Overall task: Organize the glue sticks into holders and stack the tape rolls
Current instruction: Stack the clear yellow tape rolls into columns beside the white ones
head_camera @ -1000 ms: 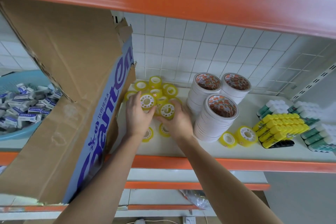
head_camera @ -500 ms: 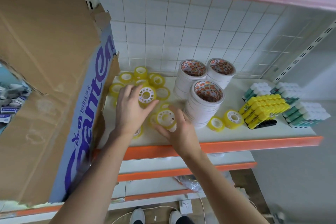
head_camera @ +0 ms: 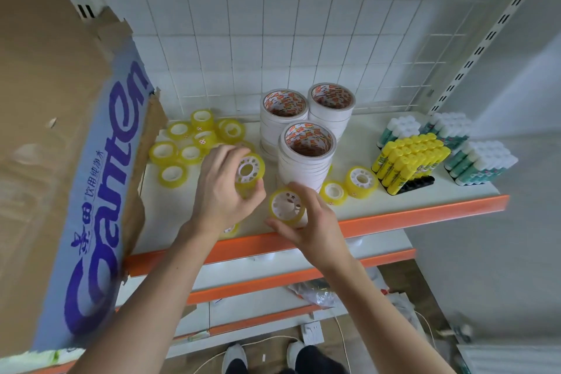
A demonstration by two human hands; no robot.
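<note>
Hands are each gripping one yellow tape roll: left hand (head_camera: 223, 191) holding its roll (head_camera: 249, 170), right hand (head_camera: 312, 222) holding another (head_camera: 287, 206) (cores facing up). Loose rolls (head_camera: 194, 143) are lying at ten o'clock, nearer the left.

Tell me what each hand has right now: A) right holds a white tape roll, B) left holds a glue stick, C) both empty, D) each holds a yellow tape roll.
D: the left hand grips one yellow tape roll and the right hand grips another yellow roll, both held above the shelf.
</note>
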